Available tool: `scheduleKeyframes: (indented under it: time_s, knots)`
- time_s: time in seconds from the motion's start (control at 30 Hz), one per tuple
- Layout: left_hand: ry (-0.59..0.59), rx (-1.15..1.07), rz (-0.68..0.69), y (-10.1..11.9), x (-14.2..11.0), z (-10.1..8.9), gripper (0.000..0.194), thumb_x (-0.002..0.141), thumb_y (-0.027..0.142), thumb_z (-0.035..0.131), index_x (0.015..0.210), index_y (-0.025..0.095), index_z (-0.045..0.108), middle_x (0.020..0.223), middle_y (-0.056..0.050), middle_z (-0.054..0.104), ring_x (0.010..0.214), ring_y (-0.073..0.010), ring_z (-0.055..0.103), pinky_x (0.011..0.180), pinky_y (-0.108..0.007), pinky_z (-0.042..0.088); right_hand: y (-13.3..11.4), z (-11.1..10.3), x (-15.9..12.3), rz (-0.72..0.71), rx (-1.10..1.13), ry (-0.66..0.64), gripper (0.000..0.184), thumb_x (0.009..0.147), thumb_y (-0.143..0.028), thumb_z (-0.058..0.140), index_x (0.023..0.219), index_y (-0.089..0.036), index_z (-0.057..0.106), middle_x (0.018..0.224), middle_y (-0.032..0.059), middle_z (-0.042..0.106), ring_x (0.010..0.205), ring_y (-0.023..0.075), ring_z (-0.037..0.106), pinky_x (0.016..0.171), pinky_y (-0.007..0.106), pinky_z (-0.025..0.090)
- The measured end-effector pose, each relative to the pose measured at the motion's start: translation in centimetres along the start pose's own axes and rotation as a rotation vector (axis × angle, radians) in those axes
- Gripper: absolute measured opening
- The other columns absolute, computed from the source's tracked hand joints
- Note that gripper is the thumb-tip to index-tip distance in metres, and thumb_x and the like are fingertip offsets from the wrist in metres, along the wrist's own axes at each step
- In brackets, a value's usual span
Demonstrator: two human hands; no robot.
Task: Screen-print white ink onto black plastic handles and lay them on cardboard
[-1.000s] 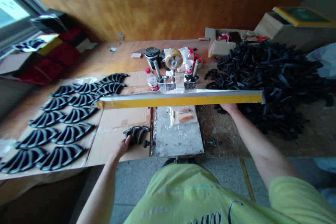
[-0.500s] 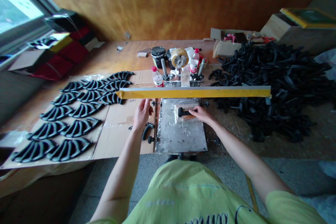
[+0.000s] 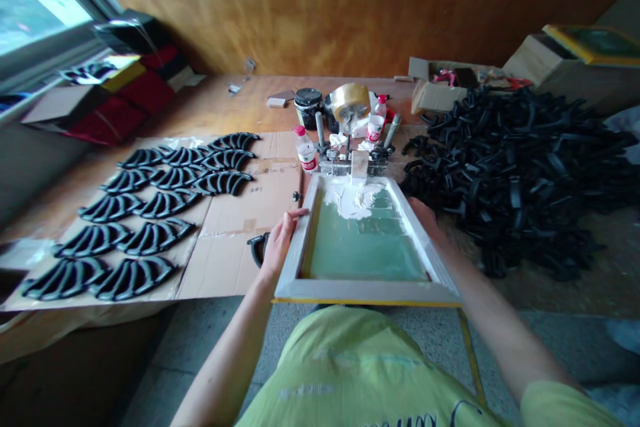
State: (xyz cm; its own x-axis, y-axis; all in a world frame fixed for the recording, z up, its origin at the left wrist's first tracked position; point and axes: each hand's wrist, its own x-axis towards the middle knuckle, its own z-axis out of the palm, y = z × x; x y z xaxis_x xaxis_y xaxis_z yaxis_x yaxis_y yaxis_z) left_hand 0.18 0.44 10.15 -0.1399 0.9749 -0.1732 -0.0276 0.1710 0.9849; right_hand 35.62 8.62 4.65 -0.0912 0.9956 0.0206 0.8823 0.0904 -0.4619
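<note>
Nearest to the person, the printing frame (image 3: 367, 291) lies flat, its yellow-edged front rail just past the green shirt and overhanging the near edge of the surface (image 3: 235, 101). The left hand (image 3: 278, 245) grips the frame's left rail, fingers curled over the top; the right hand (image 3: 425, 219) rests against the right rail, mostly hidden behind it, so I cannot tell how its fingers are set. Inside the frame, the green mesh (image 3: 365, 243) shows a smear of white ink (image 3: 353, 200) gathered at the far end.

Just left of the left hand, one black plastic part (image 3: 258, 248) lies on the cardboard sheet (image 3: 245, 213), which has bare room around it. Farther left, rows of curved black pieces (image 3: 150, 207) are laid out in fans, close to the cardboard's near edge.

To the right, a big heap of black parts (image 3: 520, 167) crowds close to the frame's right rail, leaving only a narrow strip for the right arm.

Beyond the frame's hinge stand a small bottle (image 3: 305, 150), a black tub (image 3: 308, 105) and a roll of tape (image 3: 351, 100). Behind them the wooden surface runs open to the wall.
</note>
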Motion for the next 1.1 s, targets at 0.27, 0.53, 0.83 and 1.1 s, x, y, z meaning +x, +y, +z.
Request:
scheduleKeyframes:
  time_s: [0.27, 0.53, 0.83, 1.1]
  knots:
    - [-0.017, 0.175, -0.17, -8.2, 0.2, -0.2, 0.074, 0.075, 0.051, 0.068, 0.141, 0.022, 0.049, 0.082, -0.001, 0.069, 0.066, -0.0149, 0.06, 0.058, -0.024, 0.045, -8.2, -1.4, 7.4, -0.382, -0.05, 0.164, 0.055, 0.08, -0.02, 0.069, 0.133, -0.018, 0.052, 0.131, 0.0138, 0.055, 0.124, 0.0291, 0.049, 0.103, 0.042, 0.042]
    - [0.004, 0.171, -0.2, -8.4, 0.3, -0.1, 0.065, 0.075, 0.05, 0.068, 0.133, 0.023, 0.057, 0.081, -0.001, 0.069, 0.071, -0.0173, 0.063, 0.065, -0.027, 0.048, -10.7, 2.1, 2.8, -0.569, -0.275, -0.141, 0.019, 0.085, -0.007, 0.049, 0.092, -0.014, 0.065, 0.093, 0.0133, 0.067, 0.094, 0.0258, 0.058, 0.081, 0.034, 0.043]
    - [0.015, 0.154, -0.19, -8.0, 0.0, 0.1, 0.063, 0.074, 0.05, 0.069, 0.13, 0.021, 0.059, 0.081, -0.001, 0.069, 0.07, -0.0169, 0.062, 0.063, -0.025, 0.048, -10.3, 1.2, 1.0, -0.619, -0.144, -0.119, 0.011, 0.084, -0.011, 0.056, 0.084, -0.017, 0.064, 0.088, 0.0088, 0.065, 0.09, 0.0234, 0.057, 0.077, 0.032, 0.041]
    - [0.0, 0.12, -0.22, -6.8, -0.2, 0.2, 0.071, 0.073, 0.052, 0.07, 0.134, 0.02, 0.056, 0.079, -0.002, 0.069, 0.067, -0.0167, 0.063, 0.059, -0.025, 0.047, -11.0, 1.0, 2.7, -0.521, -0.099, -0.099, 0.026, 0.085, -0.026, 0.065, 0.11, -0.021, 0.065, 0.099, 0.0067, 0.069, 0.092, 0.023, 0.062, 0.078, 0.031, 0.045]
